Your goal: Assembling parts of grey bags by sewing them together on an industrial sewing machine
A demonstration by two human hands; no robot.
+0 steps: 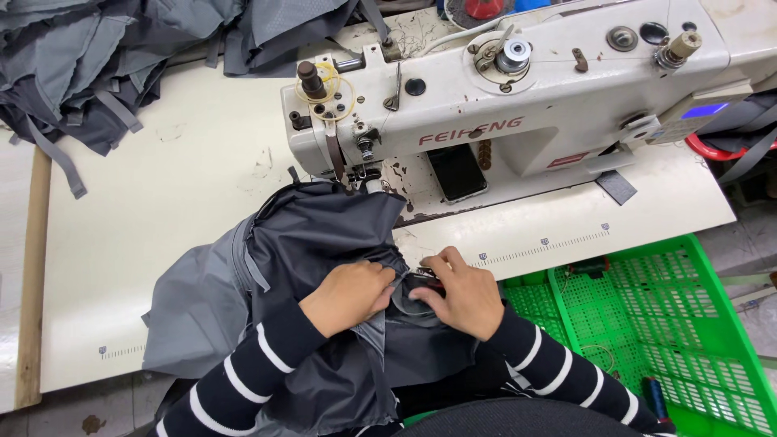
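Nearest to us, both hands pinch one seam of the dark grey fabric piece (324, 235). Our left hand (350, 294) is closed on a fold, and our right hand (460, 293) is closed on the edge just beside it; the fingertips almost touch. The piece lies bunched on the desk (162, 243) and hangs over its front edge toward our lap. We judge it light, thin and soft, perhaps a little slippery, so it is better to hold it near the seam, with both hands close together. Its far end reaches under the needle of the white sewing machine (518, 105). To the right stands a green crate (647, 324), and far left lies a pile of grey pieces (97, 57).
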